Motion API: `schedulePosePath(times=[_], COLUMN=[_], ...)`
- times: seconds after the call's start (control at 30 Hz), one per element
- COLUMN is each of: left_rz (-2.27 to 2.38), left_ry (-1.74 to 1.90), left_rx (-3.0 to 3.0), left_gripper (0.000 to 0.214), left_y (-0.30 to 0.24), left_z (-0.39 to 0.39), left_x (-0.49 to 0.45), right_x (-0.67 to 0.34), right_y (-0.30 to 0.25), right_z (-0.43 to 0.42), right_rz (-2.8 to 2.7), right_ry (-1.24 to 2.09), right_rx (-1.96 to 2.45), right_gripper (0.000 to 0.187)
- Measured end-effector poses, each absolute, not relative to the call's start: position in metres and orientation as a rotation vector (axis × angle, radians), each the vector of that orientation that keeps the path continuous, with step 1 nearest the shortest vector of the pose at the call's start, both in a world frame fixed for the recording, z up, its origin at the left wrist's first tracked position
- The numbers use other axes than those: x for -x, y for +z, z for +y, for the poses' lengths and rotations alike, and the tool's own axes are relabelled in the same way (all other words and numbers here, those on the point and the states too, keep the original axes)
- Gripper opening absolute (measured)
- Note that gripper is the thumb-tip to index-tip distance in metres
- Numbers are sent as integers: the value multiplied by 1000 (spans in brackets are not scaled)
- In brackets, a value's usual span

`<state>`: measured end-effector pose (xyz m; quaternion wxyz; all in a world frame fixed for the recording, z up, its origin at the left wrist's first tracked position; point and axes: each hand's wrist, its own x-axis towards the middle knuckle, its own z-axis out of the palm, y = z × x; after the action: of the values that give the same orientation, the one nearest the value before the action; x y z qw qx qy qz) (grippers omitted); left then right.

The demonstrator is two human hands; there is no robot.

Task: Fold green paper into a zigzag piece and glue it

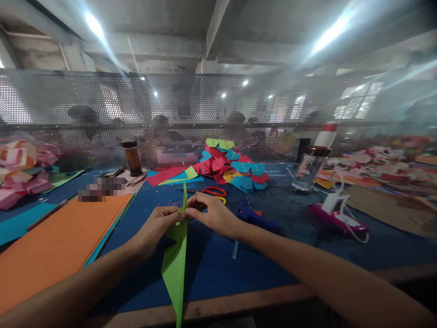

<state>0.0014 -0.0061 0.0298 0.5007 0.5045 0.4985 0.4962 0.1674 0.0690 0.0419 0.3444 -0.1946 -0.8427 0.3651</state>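
Note:
A folded sheet of light green paper (pixel 175 266) stands on edge in front of me, its lower point reaching past the table's front edge. My left hand (pixel 160 225) pinches its upper part from the left. From the other side, my right hand (pixel 213 212) is closed at the same spot, fingertips pressed to the paper. Just behind the right hand lie scissors with red handles (pixel 215 191), and a yellow handle (pixel 223 200) shows beside them. A dark blue glue gun (pixel 257 216) rests to the right of that hand, with a clear glue stick (pixel 235 249) nearer me.
Orange paper sheets (pixel 68 241) cover the left side. Cut coloured paper pieces (pixel 221 164) are heaped at the back. A brown jar (pixel 131 157), a glass bottle (pixel 305 171) and a magenta power strip (pixel 337 218) stand around. Behind is a perforated screen (pixel 191 105), with people beyond.

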Motion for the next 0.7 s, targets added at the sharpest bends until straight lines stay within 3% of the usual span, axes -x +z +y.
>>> schedulePosePath(times=[0.3, 0.7], left_rz=[1210, 1140], left_ry=[1212, 1145], left_rx=[-1179, -1160], left_gripper=[18, 25], left_y=[33, 35], left_z=[-6, -7], left_x=[-1, 4], right_x=[-172, -177], right_y=[37, 42], right_z=[73, 76], right_rz=[-2312, -2434], right_ry=[347, 123], right_rx=[210, 117], right_gripper=[6, 16])
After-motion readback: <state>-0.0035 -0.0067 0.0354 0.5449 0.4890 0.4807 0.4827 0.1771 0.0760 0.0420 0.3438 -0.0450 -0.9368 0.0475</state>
